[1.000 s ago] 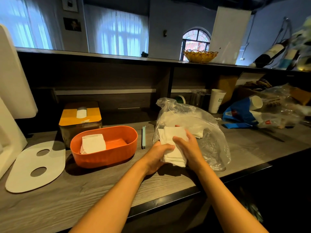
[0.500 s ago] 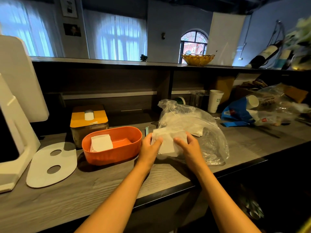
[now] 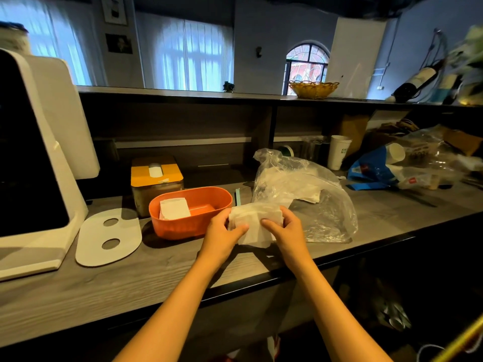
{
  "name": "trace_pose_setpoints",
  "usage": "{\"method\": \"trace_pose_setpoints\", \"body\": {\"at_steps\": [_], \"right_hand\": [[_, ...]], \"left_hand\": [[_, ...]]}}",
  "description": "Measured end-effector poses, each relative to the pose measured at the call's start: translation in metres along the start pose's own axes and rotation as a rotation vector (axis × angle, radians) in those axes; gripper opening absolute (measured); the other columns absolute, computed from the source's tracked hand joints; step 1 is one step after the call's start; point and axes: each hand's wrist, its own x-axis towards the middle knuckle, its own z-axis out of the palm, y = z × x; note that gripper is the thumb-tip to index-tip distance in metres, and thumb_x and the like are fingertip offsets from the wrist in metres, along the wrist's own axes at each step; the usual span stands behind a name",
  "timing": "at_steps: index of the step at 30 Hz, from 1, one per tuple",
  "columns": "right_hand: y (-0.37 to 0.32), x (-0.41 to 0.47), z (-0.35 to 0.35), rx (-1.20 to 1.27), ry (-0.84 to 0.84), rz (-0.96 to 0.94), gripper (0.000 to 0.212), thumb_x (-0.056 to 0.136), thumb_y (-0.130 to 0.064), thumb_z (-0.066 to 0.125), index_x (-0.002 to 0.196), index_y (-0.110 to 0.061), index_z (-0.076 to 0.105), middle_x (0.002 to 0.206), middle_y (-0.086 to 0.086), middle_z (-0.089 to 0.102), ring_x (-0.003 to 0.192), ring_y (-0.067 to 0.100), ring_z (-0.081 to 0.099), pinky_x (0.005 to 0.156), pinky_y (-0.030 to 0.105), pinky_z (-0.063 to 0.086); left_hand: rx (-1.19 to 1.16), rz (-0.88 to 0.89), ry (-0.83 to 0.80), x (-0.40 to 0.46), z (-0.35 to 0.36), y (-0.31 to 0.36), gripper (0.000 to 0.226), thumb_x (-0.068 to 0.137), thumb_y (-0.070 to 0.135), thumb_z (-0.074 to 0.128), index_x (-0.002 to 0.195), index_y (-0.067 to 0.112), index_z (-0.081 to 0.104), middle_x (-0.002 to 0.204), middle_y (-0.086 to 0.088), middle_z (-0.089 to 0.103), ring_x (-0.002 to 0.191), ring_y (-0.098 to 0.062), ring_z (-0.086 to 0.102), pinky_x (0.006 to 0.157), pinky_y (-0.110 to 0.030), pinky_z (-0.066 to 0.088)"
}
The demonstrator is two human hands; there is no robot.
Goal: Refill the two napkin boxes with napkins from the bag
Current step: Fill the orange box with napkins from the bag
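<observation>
Both hands (image 3: 257, 231) grip napkin stack (image 3: 254, 222), long axis left-right.

Your grey wood-grain counter (image 3: 162, 278) carries a white machine base (image 3: 39, 246) at far left, then a flat white lid with two holes (image 3: 108, 237), an orange box (image 3: 190, 212) in front of a yellow-topped box (image 3: 156, 182), a clear plastic bag (image 3: 313, 194), and a paper cup (image 3: 338, 151) farther back.

Grey wooden counter (image 3: 130, 280); curtained windows (image 3: 193, 56)
</observation>
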Motion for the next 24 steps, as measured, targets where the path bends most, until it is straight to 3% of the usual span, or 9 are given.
{"method": "trace_pose_setpoints", "body": {"at_steps": [3,7,9,11,13,16,19,21,24], "right_hand": [[0.003,-0.004,0.002,-0.010,-0.010,0.069,0.028,0.089,-0.004,0.064,0.112,-0.021,0.064,0.103,-0.005,0.071,0.095,0.007,0.068,0.070,0.022,0.056],[0.004,-0.003,0.001,-0.026,-0.034,0.165,0.025,0.089,-0.011,0.067,0.112,-0.021,0.064,0.105,0.001,0.070,0.098,0.015,0.066,0.074,0.027,0.058],[0.002,-0.002,0.002,-0.046,-0.066,0.148,0.020,0.090,-0.012,0.066,0.105,-0.024,0.064,0.102,0.000,0.069,0.095,0.014,0.065,0.071,0.024,0.056],[0.000,-0.001,0.004,-0.084,-0.062,0.103,0.018,0.090,-0.010,0.067,0.102,-0.023,0.065,0.099,0.001,0.069,0.094,0.017,0.065,0.072,0.033,0.059],[0.002,0.000,0.007,-0.092,-0.026,0.086,0.020,0.088,-0.008,0.067,0.101,-0.023,0.065,0.098,0.000,0.068,0.094,0.017,0.064,0.075,0.041,0.061],[0.004,0.004,0.014,-0.050,0.018,0.129,0.022,0.090,-0.011,0.067,0.109,-0.021,0.062,0.100,-0.003,0.066,0.093,0.013,0.064,0.077,0.032,0.059],[0.003,0.011,0.021,-0.022,0.166,0.174,0.005,0.092,-0.023,0.066,0.092,-0.018,0.066,0.091,0.000,0.067,0.087,0.014,0.062,0.070,0.027,0.053],[0.005,0.017,0.025,-0.057,0.259,0.207,0.019,0.090,-0.033,0.067,0.082,-0.016,0.066,0.086,0.003,0.066,0.085,0.018,0.060,0.071,0.033,0.050],[0.011,0.019,0.027,-0.130,0.309,0.197,0.021,0.088,-0.034,0.068,0.076,-0.018,0.063,0.083,0.003,0.065,0.082,0.020,0.060,0.071,0.037,0.051]], "left_hand": [[0.068,-0.030,-0.002,-0.004,-0.001,-0.008,0.038,0.087,0.010,0.071,0.121,0.023,0.059,0.111,0.008,0.065,0.103,-0.005,0.061,0.078,-0.021,0.054],[-0.007,-0.080,0.038,-0.003,-0.001,-0.008,0.028,0.091,0.012,0.067,0.115,0.026,0.062,0.108,0.005,0.067,0.101,-0.011,0.065,0.080,-0.033,0.059],[-0.020,-0.070,0.043,-0.004,-0.001,-0.007,0.023,0.092,0.012,0.066,0.109,0.027,0.064,0.104,0.005,0.068,0.098,-0.011,0.065,0.078,-0.031,0.059],[0.048,-0.043,0.059,-0.003,0.001,-0.010,0.018,0.092,0.013,0.066,0.107,0.023,0.065,0.103,0.004,0.068,0.098,-0.011,0.064,0.080,-0.028,0.057],[0.099,-0.040,0.068,-0.002,0.004,-0.013,0.020,0.093,0.016,0.064,0.112,0.022,0.062,0.107,0.003,0.065,0.102,-0.011,0.062,0.083,-0.029,0.056],[0.031,-0.087,0.088,0.002,0.012,-0.009,0.025,0.098,0.025,0.058,0.122,0.022,0.055,0.113,0.003,0.061,0.105,-0.013,0.060,0.086,-0.033,0.056],[-0.022,-0.139,0.186,0.008,0.025,-0.001,0.018,0.101,0.033,0.051,0.110,0.019,0.057,0.102,0.000,0.062,0.095,-0.016,0.063,0.076,-0.030,0.054],[-0.003,-0.159,0.291,0.013,0.032,-0.002,0.025,0.101,0.036,0.049,0.102,0.014,0.060,0.095,-0.003,0.064,0.088,-0.017,0.063,0.068,-0.027,0.049],[0.062,-0.174,0.382,0.014,0.037,-0.008,0.027,0.102,0.031,0.047,0.094,0.009,0.060,0.088,-0.003,0.063,0.082,-0.014,0.063,0.059,-0.019,0.042]]}}
